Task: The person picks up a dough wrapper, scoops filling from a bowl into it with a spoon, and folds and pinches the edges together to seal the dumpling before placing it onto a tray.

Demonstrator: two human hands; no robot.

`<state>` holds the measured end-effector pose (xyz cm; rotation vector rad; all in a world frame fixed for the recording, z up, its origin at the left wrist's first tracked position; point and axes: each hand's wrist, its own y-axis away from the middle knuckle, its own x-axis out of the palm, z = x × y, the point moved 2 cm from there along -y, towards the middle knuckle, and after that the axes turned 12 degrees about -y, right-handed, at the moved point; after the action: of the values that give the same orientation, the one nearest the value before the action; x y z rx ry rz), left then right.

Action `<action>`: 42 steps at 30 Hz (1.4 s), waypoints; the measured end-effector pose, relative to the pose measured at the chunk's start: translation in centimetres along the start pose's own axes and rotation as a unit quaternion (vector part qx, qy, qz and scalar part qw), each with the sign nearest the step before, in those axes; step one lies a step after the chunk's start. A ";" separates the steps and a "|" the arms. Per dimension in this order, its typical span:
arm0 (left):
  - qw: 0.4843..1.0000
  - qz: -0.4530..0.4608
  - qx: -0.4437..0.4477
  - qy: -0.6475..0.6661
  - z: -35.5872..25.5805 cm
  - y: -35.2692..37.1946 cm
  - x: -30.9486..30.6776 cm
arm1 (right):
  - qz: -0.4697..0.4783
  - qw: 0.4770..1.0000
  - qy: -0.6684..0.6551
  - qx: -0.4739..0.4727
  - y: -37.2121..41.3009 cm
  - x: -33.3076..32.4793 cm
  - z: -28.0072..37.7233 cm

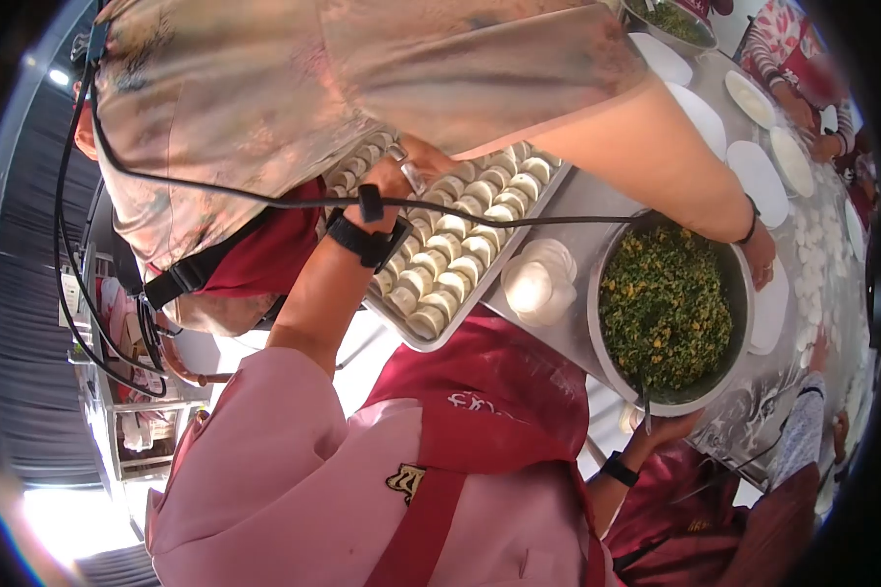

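Observation:
My left hand (399, 174) is over a metal tray (423, 342) with rows of pale, round, folded dumplings (450, 247). A silver metal piece (410, 174) shows at this hand; its fingers are curled and partly hidden beside the other person's floral sleeve. My right hand (671, 427) grips the near rim of a large steel bowl (607, 360) from below. Chopped green filling with yellow bits (666, 308) fills the bowl, and a spoon handle (646, 409) sticks out near my right hand. Another person's hand (760, 259) touches the bowl's far right rim.
A person in a floral blouse (264, 88) leans across the top. A black cable (519, 223) crosses over my left wrist and the tray. White dough rounds (538, 284) lie between tray and bowl. White plates (754, 181) line the table, where other people work (803, 108).

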<state>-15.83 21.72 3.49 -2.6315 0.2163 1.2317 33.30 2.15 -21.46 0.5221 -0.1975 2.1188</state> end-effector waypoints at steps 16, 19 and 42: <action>0.949 0.108 0.246 -0.167 -12.4 -20.3 18.8 | 0.155 0.750 0.580 -0.280 -22.2 -6.0 7.7; 0.928 0.150 0.306 -0.150 -18.7 -23.0 23.7 | 0.277 0.533 0.759 -0.251 -29.6 -8.9 10.4; 0.910 0.113 0.165 -0.364 2.8 -19.0 14.1 | 0.069 0.810 0.498 -0.302 -6.9 -5.3 5.5</action>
<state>-4.64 40.25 -6.41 -1.7492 0.5391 1.9505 43.13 0.23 -19.20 -1.0055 -0.2802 2.0340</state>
